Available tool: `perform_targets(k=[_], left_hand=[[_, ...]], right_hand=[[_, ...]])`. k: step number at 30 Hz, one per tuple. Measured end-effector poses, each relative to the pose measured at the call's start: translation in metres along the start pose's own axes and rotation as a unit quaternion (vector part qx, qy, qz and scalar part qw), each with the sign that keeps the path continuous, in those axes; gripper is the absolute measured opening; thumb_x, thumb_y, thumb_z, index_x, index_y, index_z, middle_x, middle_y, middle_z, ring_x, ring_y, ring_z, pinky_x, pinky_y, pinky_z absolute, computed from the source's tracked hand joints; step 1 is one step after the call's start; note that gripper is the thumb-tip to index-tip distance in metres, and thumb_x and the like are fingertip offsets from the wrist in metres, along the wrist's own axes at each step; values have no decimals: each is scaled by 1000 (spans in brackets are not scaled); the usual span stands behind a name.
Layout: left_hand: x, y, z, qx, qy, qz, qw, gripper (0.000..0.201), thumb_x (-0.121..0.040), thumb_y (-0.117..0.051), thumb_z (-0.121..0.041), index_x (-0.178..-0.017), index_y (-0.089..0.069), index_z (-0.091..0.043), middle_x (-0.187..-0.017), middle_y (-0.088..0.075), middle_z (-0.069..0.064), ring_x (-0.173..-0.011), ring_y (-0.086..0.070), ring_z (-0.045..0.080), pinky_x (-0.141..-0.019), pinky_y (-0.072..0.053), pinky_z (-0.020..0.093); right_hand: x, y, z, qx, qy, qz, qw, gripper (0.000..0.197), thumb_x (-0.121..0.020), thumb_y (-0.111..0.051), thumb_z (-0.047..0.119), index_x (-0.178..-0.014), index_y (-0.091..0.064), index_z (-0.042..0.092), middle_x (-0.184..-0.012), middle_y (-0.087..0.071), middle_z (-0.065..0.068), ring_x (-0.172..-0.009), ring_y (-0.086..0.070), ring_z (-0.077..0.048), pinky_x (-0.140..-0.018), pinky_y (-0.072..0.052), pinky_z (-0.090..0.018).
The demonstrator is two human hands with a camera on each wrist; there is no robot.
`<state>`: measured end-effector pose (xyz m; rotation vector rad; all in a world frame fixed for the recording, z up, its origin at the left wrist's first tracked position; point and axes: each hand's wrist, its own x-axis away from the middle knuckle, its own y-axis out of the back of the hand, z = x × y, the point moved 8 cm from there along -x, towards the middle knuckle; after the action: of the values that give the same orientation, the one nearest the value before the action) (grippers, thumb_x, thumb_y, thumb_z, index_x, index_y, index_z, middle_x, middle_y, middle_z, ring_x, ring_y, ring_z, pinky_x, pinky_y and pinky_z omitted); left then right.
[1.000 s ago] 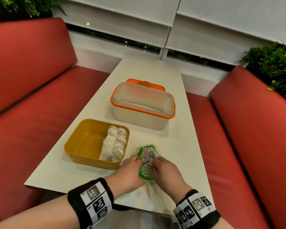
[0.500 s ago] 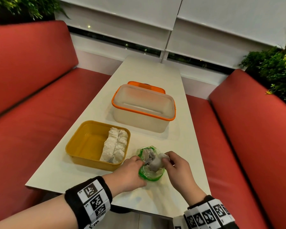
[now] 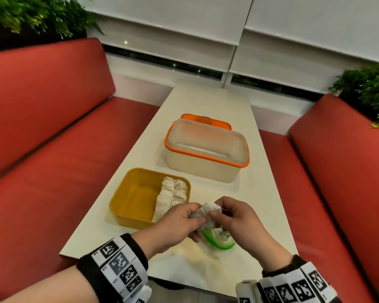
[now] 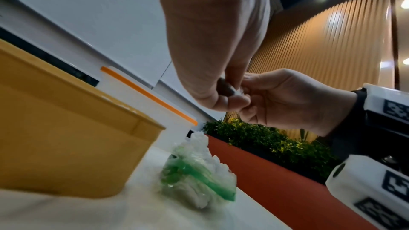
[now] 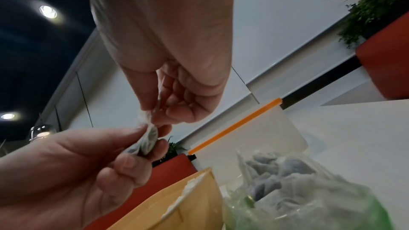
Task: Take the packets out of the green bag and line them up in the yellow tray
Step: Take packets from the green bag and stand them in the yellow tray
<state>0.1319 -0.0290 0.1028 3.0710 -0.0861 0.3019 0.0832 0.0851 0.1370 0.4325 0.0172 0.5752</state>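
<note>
A crumpled white packet (image 3: 206,212) is held just above the table, pinched from both sides. My left hand (image 3: 197,218) pinches its left end and my right hand (image 3: 217,212) its right end. In the right wrist view the packet (image 5: 148,139) sits between the fingertips of both hands. The green bag (image 3: 219,239) lies open on the table right below the hands, with more packets (image 5: 281,169) inside. The yellow tray (image 3: 131,194) stands to the left, with packets (image 3: 172,196) in two rows along its right wall.
A clear box with an orange rim (image 3: 206,154) stands behind the tray, and an orange lid (image 3: 206,119) lies behind that. Red benches (image 3: 53,171) run along both sides of the narrow white table (image 3: 208,99). The near table edge is close to my wrists.
My right hand has pulled a packet out of the green bag and lifted it. My left hand has let go of the bag and taken the packet's other end.
</note>
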Motion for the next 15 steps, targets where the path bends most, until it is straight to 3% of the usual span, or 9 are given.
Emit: perform_targets(k=[4,7,10,13,15], left_hand=[[9,33,11,19,20,-24,999,17,-94,-54,-7,-93,-66,-19,-71,-64,2,-62,-59,12,-57,-48,24],[14,59,15,59,17,-47,997,29,-92,-54,-1,-105,-65,-25,-74,-68,-2,-60,-58,10,-54,-47,22],[21,93,21,65,19,-92,993,26,-92,-52,0,-101,-65,-21,-64,-66,-5,-55,-55,8,-51,-44,20],[26,130,38,76,37,-160,984,19,-94,-51,-3,-95,-66,-15,-78,-67,14,-59,-55,13,-52,-44,21],[28,150,47,92,38,-197,975,16,-94,-51,-5,-94,-66,-13,-92,-69,17,-61,-59,13,-51,-45,21]], right_hand=[[-11,-24,10,4,-10,19,1000,13,-83,-70,11,-71,-65,12,-58,-61,2,-53,-50,-7,-54,-39,-19],[-24,-44,17,-29,-18,19,999,14,-85,-68,11,-71,-65,11,-56,-62,1,-53,-52,-8,-54,-42,-20],[-41,-57,23,-24,-19,-6,1000,15,-89,-64,13,-74,-63,10,-59,-64,-4,-54,-52,-11,-54,-43,-23],[-58,-69,21,62,-23,-3,998,17,-89,-64,15,-74,-58,20,-67,-66,-3,-60,-60,-13,-60,-46,-27],[-68,-87,19,182,-11,45,982,20,-88,-63,17,-74,-52,26,-77,-65,-2,-72,-62,-17,-65,-47,-28]])
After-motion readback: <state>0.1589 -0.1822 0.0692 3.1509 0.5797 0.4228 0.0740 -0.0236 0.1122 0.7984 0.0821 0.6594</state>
